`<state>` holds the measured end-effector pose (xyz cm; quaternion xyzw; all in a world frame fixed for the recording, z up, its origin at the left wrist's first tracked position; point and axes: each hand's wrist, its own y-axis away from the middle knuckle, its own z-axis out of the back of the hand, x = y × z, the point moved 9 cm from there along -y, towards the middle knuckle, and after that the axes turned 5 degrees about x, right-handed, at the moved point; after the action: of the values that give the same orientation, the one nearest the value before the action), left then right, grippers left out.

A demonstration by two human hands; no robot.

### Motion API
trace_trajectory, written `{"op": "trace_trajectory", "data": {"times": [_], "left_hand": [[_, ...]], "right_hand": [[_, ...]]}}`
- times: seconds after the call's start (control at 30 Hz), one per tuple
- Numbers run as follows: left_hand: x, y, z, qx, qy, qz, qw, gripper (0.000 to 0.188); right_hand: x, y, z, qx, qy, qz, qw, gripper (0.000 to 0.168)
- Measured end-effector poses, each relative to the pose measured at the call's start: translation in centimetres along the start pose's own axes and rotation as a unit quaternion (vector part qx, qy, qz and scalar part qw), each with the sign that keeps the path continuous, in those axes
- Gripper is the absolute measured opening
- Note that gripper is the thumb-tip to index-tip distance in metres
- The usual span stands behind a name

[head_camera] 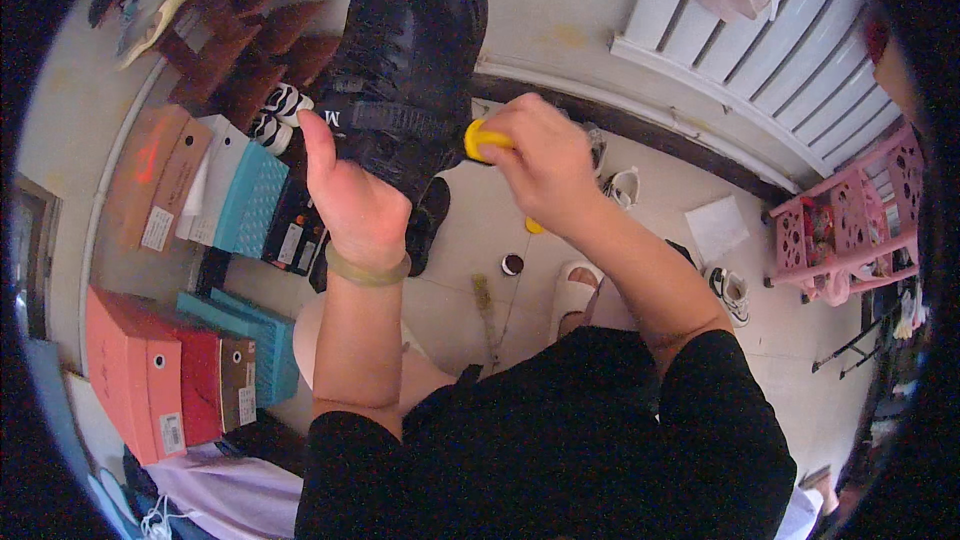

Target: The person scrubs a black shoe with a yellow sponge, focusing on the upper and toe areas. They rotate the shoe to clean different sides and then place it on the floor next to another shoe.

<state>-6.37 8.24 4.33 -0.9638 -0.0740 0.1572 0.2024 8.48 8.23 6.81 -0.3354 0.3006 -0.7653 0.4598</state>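
A black lace-up boot [409,52] with a strap across it is raised in front of me, its toe towards the top of the view. My left hand [360,191] supports it from the near side; the thumb shows at the strap, and the other fingers are hidden by the boot. My right hand [540,154] grips a small yellow object [484,141] with a dark underside, close beside the boot's right side. Whether it touches the boot I cannot tell. Below, another black shoe [431,229] is near my left wrist. A small round container with dark contents [512,265] sits on the floor.
Shoe boxes [139,382] are stacked at the left, below a brown rack [240,52] with shoes. A brush-like object [484,300] and a white sheet [716,229] lie on the tiles. Sneakers [727,296] and a pink basket rack [847,217] are at the right.
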Motion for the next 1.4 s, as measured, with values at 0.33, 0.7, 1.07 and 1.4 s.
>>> {"op": "trace_trajectory", "data": {"times": [0.33, 0.7, 1.07, 1.4], "left_hand": [[2.1, 0.3, 0.3, 0.053, 0.044, 0.038, 0.997, 0.063], [3.2, 0.3, 1.3, -0.011, -0.011, 0.039, 0.999, 0.066], [4.2, 1.2, 2.2, -0.061, -0.107, 0.017, 0.992, 0.058], [4.3, 1.3, 1.9, -0.051, -0.186, 0.031, 0.981, 0.058]], "right_hand": [[5.3, -0.8, 1.6, -0.050, -0.066, 0.065, 0.994, 0.030], [1.1, -1.1, 1.8, -0.049, -0.090, -0.052, 0.993, 0.025], [1.5, -1.3, 0.0, -0.025, 0.000, -0.017, 1.000, 0.022], [3.6, -1.0, 0.0, 0.003, -0.012, 0.033, 0.999, 0.021]]}}
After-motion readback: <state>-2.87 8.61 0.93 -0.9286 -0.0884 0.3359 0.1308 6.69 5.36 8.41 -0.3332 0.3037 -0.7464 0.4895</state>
